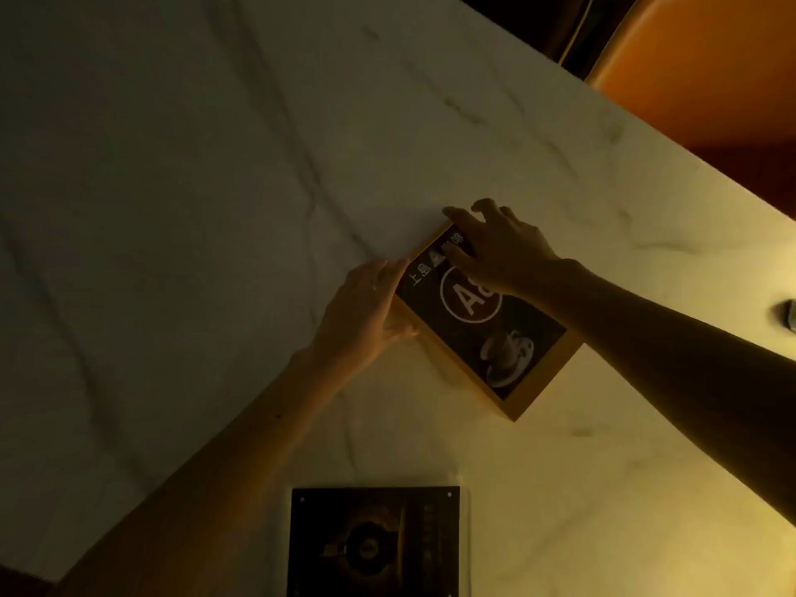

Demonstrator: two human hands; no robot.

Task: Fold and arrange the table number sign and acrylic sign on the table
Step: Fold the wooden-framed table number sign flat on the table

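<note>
Dimly lit, the white marble table (172, 165) with grey veins fills most of the view, its far edge running diagonally toward the right. Coming in from the lower left, a bare forearm leads to the left hand (366, 308), which lies flat with fingers together along the left long edge of the table number sign (482, 325), its thumb pressed against the wooden side; it braces the sign rather than closing around it. That sign sits a little right of centre on the table, turned at an angle, a light wooden frame around a dark face showing white characters, a circled "A" with a second character hidden under a hand, and a coffee cup on a saucer. Below it, at the bottom edge of the view and well apart from it, the acrylic sign (374, 540) shows a dark printed panel with small studs at its corners; its print is too dark to read. Further right, the right hand (499, 247) rests on the sign's far end, fingers spread, fingertips over the top corner and thumb on the face, pressing without gripping. An orange chair (706, 71) stands beyond the table's far edge, upper right. A small object (788, 312) at the right edge is too cropped to identify.
</note>
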